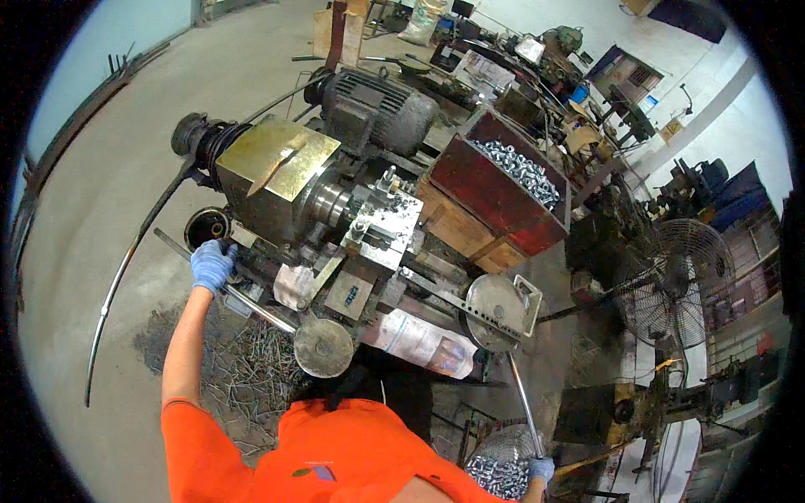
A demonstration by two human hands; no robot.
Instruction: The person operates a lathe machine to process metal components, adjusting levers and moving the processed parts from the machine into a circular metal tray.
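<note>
My left hand, in a light blue glove, is closed around a long steel bar at the machine's left side. The fingers lie close to a round black cup-like part. That bar runs to a round metal disc. Low on the right, my gloved right hand is wrapped round the lower end of a steel lever, which reaches up to a larger disc on the machine. Between my hands stands a greasy lathe-like machine, with a spindle and a shiny metal block.
A red bin of small metal parts stands behind the machine. Another basket of parts sits near my right hand. A motor is at the back, a brush lies on the headstock, metal scraps cover the floor, and a fan stands right.
</note>
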